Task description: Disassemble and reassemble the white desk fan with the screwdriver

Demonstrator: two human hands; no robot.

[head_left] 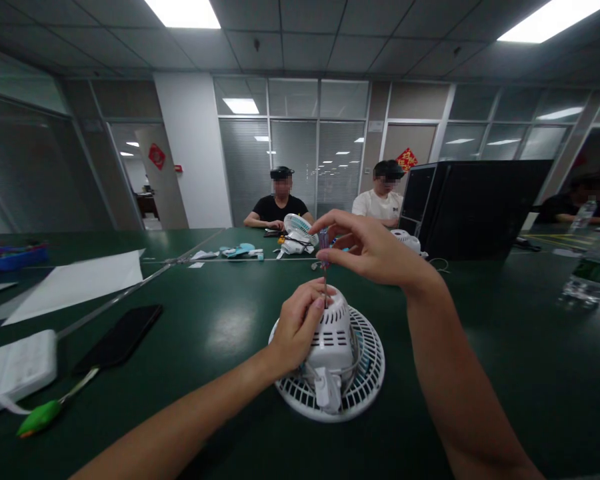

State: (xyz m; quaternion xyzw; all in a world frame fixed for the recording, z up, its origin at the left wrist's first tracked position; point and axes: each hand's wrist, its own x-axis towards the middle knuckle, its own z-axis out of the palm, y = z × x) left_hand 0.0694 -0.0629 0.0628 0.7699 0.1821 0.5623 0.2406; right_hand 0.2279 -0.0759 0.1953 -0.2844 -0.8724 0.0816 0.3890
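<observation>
A small white fan [341, 360] lies face down on the green table [220, 333], its round grille flat and its motor housing pointing up. My left hand [297, 327] is wrapped round the motor housing. My right hand [367, 250] pinches the purple handle of a thin screwdriver [324, 257], which stands upright with its tip on top of the housing.
A black phone [120, 337], a white box [15, 370], a green-handled tool [45, 413] and white paper [80, 280] lie at the left. Two people sit across the table with another white fan [297, 235]. A black monitor [475, 207] and a water bottle [593, 270] stand at the right.
</observation>
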